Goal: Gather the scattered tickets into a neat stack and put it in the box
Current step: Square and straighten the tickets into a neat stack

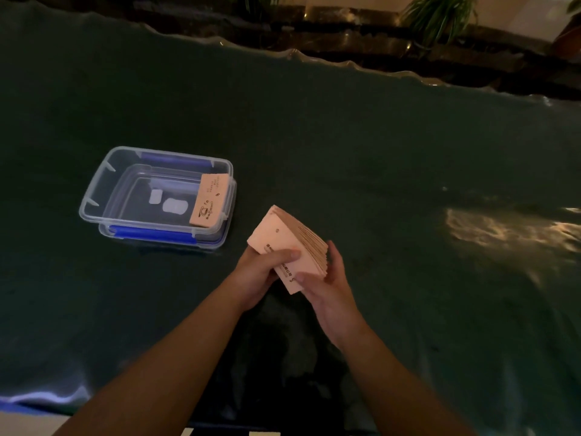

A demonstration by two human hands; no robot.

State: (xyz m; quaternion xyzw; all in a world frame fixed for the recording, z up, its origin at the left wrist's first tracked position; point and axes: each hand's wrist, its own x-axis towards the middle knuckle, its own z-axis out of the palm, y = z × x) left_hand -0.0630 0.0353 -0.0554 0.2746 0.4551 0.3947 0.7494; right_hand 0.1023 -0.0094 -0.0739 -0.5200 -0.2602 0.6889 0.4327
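A thick stack of pale pink tickets [278, 239] is held above the dark green tablecloth, slightly fanned along its right edge. My left hand [261, 272] grips its near left side with the thumb across the top. My right hand [327, 281] cups the stack's near right corner and edge. The clear plastic box [94, 196] with blue clips stands open on the table to the left of my hands. One small stack of pink tickets [209, 199] leans against the box's right inner wall.
The dark green cloth [345, 146] covers the whole table, with a wavy far edge. Potted plants [440, 17] and a dark ledge lie beyond it. A light glare patch [490, 228] shows on the cloth at right.
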